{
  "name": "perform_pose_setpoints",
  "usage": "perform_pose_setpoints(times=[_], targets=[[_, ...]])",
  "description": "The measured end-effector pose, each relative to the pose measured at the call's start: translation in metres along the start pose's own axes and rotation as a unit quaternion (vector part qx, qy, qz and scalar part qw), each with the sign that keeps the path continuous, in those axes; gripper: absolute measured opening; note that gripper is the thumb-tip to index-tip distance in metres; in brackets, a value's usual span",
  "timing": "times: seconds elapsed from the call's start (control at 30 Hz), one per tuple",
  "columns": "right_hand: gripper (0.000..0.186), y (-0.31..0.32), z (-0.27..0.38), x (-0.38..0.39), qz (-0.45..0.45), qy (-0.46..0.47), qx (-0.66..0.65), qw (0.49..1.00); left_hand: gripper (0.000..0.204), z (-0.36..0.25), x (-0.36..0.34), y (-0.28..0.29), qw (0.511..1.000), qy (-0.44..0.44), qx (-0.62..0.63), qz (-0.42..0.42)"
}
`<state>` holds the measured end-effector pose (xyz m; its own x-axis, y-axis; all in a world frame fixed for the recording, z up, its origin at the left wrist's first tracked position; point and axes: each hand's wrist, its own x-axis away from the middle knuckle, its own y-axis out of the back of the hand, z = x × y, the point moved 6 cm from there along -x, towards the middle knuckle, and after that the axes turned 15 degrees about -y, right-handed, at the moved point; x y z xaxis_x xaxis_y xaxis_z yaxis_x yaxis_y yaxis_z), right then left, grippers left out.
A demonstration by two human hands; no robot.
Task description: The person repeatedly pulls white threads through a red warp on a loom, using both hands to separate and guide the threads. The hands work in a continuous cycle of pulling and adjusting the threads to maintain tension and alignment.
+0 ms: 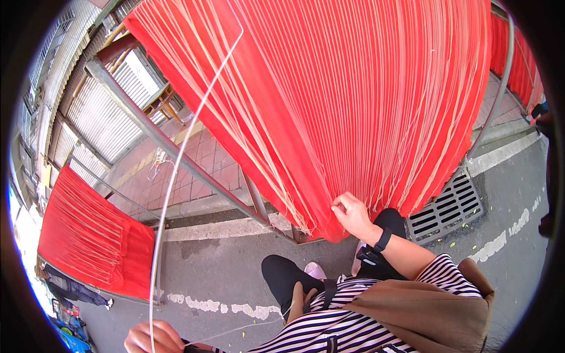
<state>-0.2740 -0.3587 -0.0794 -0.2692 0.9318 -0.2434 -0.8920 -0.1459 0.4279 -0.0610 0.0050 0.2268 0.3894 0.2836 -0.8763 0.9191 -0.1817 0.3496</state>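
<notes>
A broad red cloth (294, 112) hangs on a metal frame in front of me, covered with many long pale strands (353, 88) that draw together toward its lower edge. My right hand (353, 216), with a black band on the wrist, is closed at that lower edge by the strand ends. What its curled fingers hold, if anything, is hidden. At the lower left my left hand (154, 337) is closed round a long thin white rod-like strand (182, 150). It rises past the frame, bends slightly, and its far tip overlaps the red cloth.
A grey metal rail (170, 147) slants along the cloth's left side. A second red cloth with strands (88, 235) stands farther left, with a person (73, 288) beyond. A drain grate (450, 206) lies at right. A black-trousered knee (282, 276) shows below the big cloth.
</notes>
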Motion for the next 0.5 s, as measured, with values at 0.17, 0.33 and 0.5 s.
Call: perform_pose_setpoints(times=[0.17,0.33,0.5], targets=[[0.011,0.002,-0.005,-0.001,-0.001,-0.014,0.000,1.000,0.019,-0.046,-0.006,0.000,0.989,-0.056,-0.068,-0.118],[0.013,-0.003,-0.015,-0.002,0.021,-0.062,-0.013,0.998,0.008,-0.081,-0.009,0.000,0.974,-0.101,-0.084,-0.186],[0.013,-0.007,-0.018,-0.004,0.039,-0.069,-0.045,0.996,0.009,-0.117,-0.007,0.010,0.934,-0.166,-0.161,-0.272]])
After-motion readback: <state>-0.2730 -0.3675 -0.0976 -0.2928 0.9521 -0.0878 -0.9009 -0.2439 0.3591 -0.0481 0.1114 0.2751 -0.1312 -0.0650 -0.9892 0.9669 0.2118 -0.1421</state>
